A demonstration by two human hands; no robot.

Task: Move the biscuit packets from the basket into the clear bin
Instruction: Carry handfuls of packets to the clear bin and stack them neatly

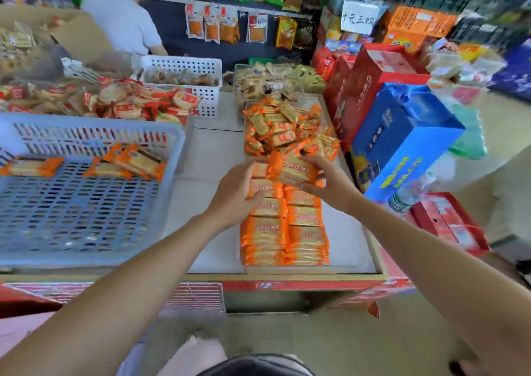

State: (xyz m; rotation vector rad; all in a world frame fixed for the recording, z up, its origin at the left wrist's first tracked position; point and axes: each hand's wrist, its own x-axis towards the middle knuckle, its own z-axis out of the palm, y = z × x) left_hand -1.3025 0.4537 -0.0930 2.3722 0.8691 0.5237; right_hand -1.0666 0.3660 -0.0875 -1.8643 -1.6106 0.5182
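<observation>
A grey-blue slotted basket [86, 134] stands at the left with three orange biscuit packets [135, 161] on its floor. To its right a clear bin [298, 269] holds two neat rows of orange packets [283, 232], with a loose heap of the same packets behind them. My right hand [330, 183] grips one orange packet [290, 171] over the far end of the rows. My left hand [235, 194] touches that packet's left end, its fingers curled onto the stacked packets below.
A white basket [184, 65] of snacks and a pile of red round-biscuit packets [120, 102] sit behind. Blue [408, 145] and red cartons [370, 88] crowd the right side. A person in white [123, 22] sits at the back left.
</observation>
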